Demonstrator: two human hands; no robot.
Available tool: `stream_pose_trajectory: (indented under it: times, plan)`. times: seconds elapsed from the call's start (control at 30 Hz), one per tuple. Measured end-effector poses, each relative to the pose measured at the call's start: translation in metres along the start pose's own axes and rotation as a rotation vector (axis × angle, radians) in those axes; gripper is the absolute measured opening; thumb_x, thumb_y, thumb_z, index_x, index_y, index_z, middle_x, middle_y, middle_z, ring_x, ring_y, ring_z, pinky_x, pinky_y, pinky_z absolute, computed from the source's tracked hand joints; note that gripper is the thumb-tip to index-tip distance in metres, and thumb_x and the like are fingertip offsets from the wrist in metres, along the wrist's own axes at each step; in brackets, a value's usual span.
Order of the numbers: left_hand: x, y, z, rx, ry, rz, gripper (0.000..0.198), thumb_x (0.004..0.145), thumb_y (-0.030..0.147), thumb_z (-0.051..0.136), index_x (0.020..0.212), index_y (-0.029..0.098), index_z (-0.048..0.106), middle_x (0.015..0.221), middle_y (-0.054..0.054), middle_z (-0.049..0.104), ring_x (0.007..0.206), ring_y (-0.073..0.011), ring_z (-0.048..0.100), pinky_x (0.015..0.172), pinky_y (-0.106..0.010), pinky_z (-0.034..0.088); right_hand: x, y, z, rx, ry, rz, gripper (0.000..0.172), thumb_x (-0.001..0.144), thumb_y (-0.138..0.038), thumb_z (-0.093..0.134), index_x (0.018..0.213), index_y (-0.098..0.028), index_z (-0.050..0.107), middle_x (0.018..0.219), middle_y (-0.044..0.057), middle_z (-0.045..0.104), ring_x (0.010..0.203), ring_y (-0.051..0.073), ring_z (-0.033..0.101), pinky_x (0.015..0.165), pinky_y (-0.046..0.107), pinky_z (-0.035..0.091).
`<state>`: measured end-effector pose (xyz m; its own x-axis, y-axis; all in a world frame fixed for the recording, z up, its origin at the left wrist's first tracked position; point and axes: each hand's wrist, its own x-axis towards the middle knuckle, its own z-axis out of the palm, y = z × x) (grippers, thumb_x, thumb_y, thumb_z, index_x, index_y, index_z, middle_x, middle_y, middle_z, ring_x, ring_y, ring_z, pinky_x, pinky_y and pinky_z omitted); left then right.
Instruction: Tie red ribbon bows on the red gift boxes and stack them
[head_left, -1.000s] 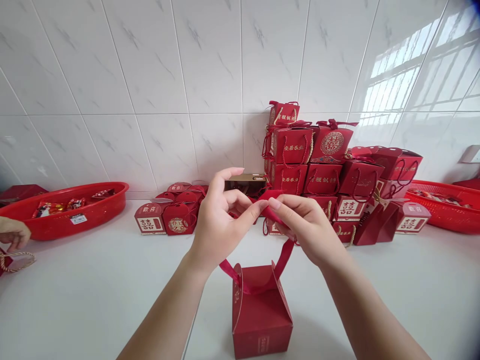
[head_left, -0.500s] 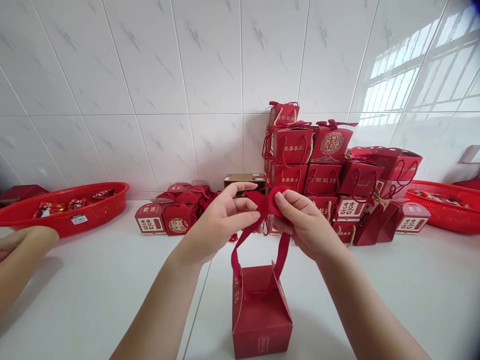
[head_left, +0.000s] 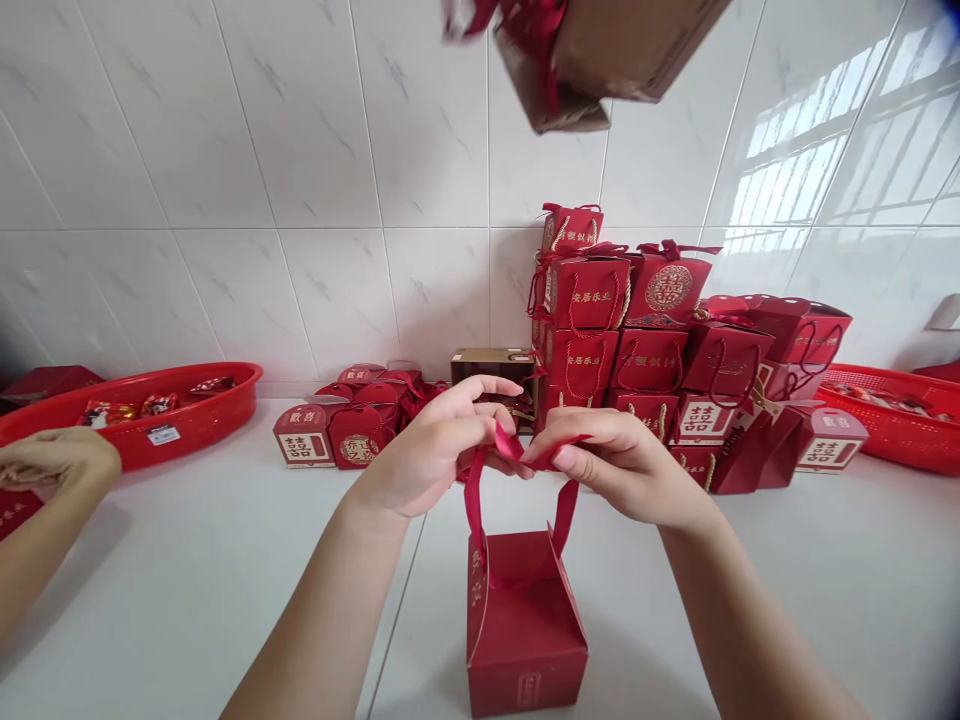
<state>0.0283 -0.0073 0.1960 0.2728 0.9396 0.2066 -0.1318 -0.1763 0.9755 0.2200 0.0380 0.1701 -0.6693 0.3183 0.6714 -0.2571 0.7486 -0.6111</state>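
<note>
A red gift box (head_left: 528,630) stands upright on the white table, its top flaps leaning together. From its two sides a red ribbon (head_left: 568,510) rises to my hands. My left hand (head_left: 435,450) pinches the ribbon above the box on the left. My right hand (head_left: 611,455) grips the ribbon on the right, thumb and fingers pressed together. Both hands are close together, with the ribbon crossing between them. The fingertips partly hide how the ribbon is looped.
Stacked red boxes (head_left: 585,290) stand at the wall, with smaller boxes (head_left: 307,440) left of centre. Red baskets (head_left: 240,405) (head_left: 892,430) flank them. Another person's hand (head_left: 67,470) is at left. A cardboard box (head_left: 637,45) with red ribbons hangs in view at the top.
Both my hands have drawn the ribbon lower and tighter, and its broad loop has narrowed. The cardboard box has come into view at the top. The other person's hand has risen at left.
</note>
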Motion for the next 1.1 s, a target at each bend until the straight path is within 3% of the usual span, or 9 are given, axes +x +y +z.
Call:
stream_pose_trajectory:
  times: [0.23,0.53,0.83,0.97,1.1]
  plan:
    - [-0.001,0.002,-0.001,0.173,0.04,-0.029,0.03,0.077,0.016,0.059,0.107,0.019,0.056,0.068,0.005,0.054,0.058,-0.0093,0.049,0.057,-0.024,0.036,-0.002,-0.001,-0.001,-0.127,-0.075,-0.024,0.019,0.093,-0.023,0.054,0.089,-0.018,0.072,0.072,0.001,0.053,0.067,0.012,0.049,0.06,0.026,0.042]
    - [-0.004,0.002,0.002,0.335,0.045,-0.047,0.038,0.081,0.02,0.057,0.118,0.021,0.05,0.07,0.003,0.058,0.064,-0.0132,0.055,0.062,-0.028,0.042,-0.002,-0.012,0.002,-0.501,-0.071,0.059,0.021,0.093,-0.019,0.049,0.081,-0.015,0.066,0.076,0.003,0.051,0.064,0.011,0.044,0.058,0.025,0.038]
    - [-0.01,0.001,0.007,0.63,0.137,0.026,0.043,0.088,0.031,0.051,0.131,0.029,0.047,0.066,0.004,0.061,0.066,-0.0151,0.061,0.06,-0.026,0.047,-0.002,-0.008,0.001,-0.569,-0.043,0.082,0.021,0.09,-0.016,0.05,0.074,-0.015,0.064,0.074,0.001,0.048,0.063,0.01,0.043,0.057,0.024,0.036]
    - [-0.015,-0.001,0.019,0.82,0.183,0.184,0.045,0.091,0.029,0.046,0.135,0.029,0.044,0.068,0.005,0.065,0.06,-0.0124,0.061,0.053,-0.021,0.046,-0.002,-0.005,0.0,-0.521,0.028,0.101,0.021,0.091,-0.019,0.051,0.075,-0.016,0.066,0.075,0.002,0.05,0.064,0.011,0.045,0.058,0.025,0.038]
    - [-0.03,-0.01,0.014,1.14,0.343,0.412,0.041,0.091,0.023,0.044,0.132,0.025,0.049,0.072,0.004,0.066,0.052,-0.0092,0.055,0.053,-0.02,0.044,-0.02,0.002,0.001,-0.374,0.307,0.166,0.024,0.091,-0.029,0.052,0.075,-0.018,0.067,0.09,0.006,0.058,0.081,0.015,0.055,0.069,0.026,0.043]
